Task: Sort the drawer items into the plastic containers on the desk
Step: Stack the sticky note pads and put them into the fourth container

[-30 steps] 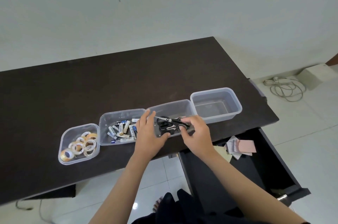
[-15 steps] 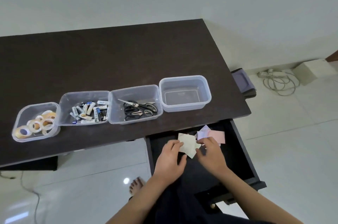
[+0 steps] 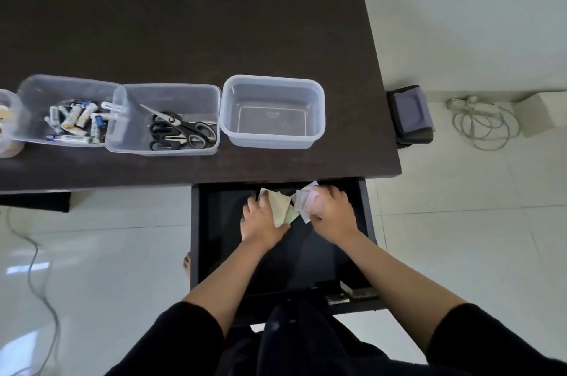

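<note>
Both my hands are inside the open black drawer (image 3: 214, 253) under the desk's front edge. My left hand (image 3: 260, 219) holds pale yellow paper notes (image 3: 280, 207) at the drawer's back. My right hand (image 3: 331, 213) grips a small bunch of pink and white notes (image 3: 302, 199) beside them. On the desk, an empty clear container (image 3: 273, 139) stands at the right of the row. Left of it, a container (image 3: 122, 142) holds black-handled scissors (image 3: 184, 130), and another (image 3: 27, 117) holds batteries (image 3: 76, 121).
A fourth container (image 3: 6, 124) with tape rolls is cut off at the left edge. The dark desk (image 3: 184, 22) stretches behind the row. A purple-grey pouch (image 3: 409, 113) hangs off the desk's right side. Coiled cable (image 3: 481, 124) lies on the tiled floor; another cord (image 3: 36, 268) runs left.
My hands left the scissors in their container and dropped into the drawer. They have since closed on the paper notes at the drawer's back. The view has tilted down.
</note>
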`<state>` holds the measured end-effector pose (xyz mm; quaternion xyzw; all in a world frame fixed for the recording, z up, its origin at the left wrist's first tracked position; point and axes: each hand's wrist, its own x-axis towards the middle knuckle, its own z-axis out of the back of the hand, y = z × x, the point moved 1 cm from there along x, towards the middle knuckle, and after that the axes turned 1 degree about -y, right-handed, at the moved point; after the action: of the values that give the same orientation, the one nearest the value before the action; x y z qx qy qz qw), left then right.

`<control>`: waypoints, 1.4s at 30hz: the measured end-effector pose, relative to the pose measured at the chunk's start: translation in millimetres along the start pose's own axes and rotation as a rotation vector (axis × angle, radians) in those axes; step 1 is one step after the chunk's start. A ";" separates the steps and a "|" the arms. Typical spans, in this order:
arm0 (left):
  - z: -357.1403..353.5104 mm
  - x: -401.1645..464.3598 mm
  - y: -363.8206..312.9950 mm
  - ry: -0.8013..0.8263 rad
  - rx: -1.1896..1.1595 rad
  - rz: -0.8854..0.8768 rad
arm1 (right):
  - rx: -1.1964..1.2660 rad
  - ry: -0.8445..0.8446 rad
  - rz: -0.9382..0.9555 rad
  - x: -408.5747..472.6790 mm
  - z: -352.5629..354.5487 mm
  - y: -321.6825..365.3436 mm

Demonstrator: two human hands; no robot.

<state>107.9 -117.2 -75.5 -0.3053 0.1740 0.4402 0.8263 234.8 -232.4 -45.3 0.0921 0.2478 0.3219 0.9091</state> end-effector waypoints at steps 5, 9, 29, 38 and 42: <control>-12.1 2.7 -7.0 -0.086 0.000 0.037 | -0.169 0.205 0.028 26.9 -8.7 -7.7; -20.1 -5.1 -5.3 -0.085 0.072 0.053 | -0.162 0.187 0.059 27.1 -14.4 -10.8; -38.3 -72.0 33.9 0.029 0.045 0.103 | 0.093 0.216 -0.163 -53.6 -42.3 -29.2; -35.8 -76.2 34.4 -0.035 -0.060 0.105 | 0.231 0.099 -0.285 -71.6 -40.2 -31.0; -34.5 -77.4 34.1 -0.065 -0.064 0.117 | 0.244 0.029 -0.292 -69.0 -36.3 -32.1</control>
<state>36.0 -173.4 -70.4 -0.3064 0.1505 0.5027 0.7942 187.4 -300.5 -60.0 0.1601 0.3089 0.1552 0.9246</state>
